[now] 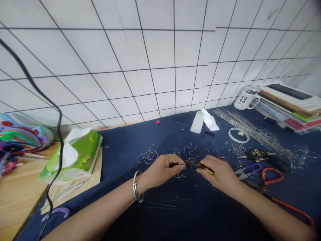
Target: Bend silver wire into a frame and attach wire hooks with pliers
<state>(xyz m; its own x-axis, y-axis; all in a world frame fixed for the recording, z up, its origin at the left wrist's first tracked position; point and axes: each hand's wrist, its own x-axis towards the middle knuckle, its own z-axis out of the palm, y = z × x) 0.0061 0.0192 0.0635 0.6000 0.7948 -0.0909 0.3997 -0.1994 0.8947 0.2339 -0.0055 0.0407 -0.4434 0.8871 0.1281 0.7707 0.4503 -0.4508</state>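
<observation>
My right hand (217, 172) is closed around pliers (200, 164) with yellow and black handles. Their jaws point left, close to my left fingertips. My left hand (167, 169), with a silver bangle (136, 187) at the wrist, pinches a short piece of thin wire (185, 164). A dark bit shows between those fingers, too small to name. Just beyond the hands lie several bent wire pieces (188, 149). Left of them is a loose coil of thin wire (150, 154) with tiny coloured beads. Straight wires (163, 205) lie nearer me on the dark blue cloth (120, 144).
At right lie purple-handled scissors (252, 169), red-handled scissors (272, 177), black pliers (258, 154), a bundle of wires (245, 125) and a white ring-shaped coil (238, 135). A mug (244, 100) stands behind. A tissue pack (87, 147) and a black cable (59, 134) are at left.
</observation>
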